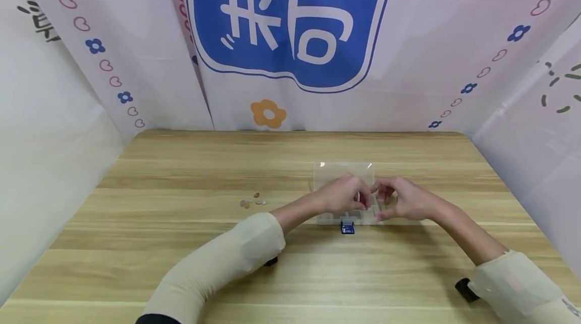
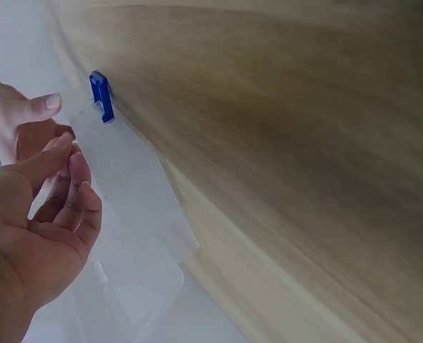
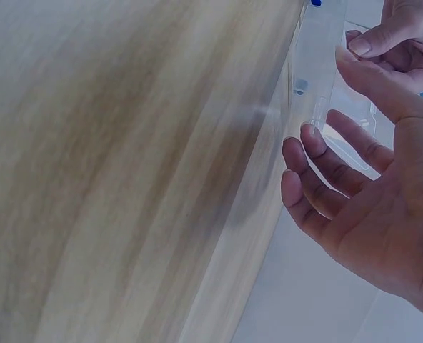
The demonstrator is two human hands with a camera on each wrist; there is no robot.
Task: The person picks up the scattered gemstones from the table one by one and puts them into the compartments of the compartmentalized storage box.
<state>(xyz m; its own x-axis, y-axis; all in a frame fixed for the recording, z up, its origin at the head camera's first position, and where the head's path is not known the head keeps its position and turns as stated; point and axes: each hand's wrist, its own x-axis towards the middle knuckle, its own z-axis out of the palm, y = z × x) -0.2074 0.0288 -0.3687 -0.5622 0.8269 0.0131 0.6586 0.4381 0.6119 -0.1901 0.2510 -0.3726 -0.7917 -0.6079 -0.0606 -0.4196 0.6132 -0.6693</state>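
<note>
Over the table (image 1: 345, 278): box (image 1: 329, 221), a little right of the middle, under the left hand and beside the right, its near side facing the person, presumably so both hands can get at its compartments.
Lid (image 1: 344, 168): raised along the far side; likely tipped back so it leaves the near side clear for fingers.
Latch (image 1: 347, 227): blue, jutting out from the near edge; it looks unfastened, which would explain the raised lid.
Left hand (image 1: 347, 195): above the compartments; grip narrow, thumb and forefinger tips together, as suits something tiny. I cannot tell whether anything sits between them.
Right hand (image 1: 404, 198): at the box's right end; grip wide, thumb well apart from the fingers, nothing seen in it. The spread would suit steadying that end, but contact with the wall is unclear.
Pieces (image 1: 247, 206): a loose cluster in several colours, left of the box and well apart from it; perhaps set there to be within the left arm's reach.
Sleeves (image 1: 265, 235): pale, ending short of the wrists, which leaves the fingers free for fine work.
</note>
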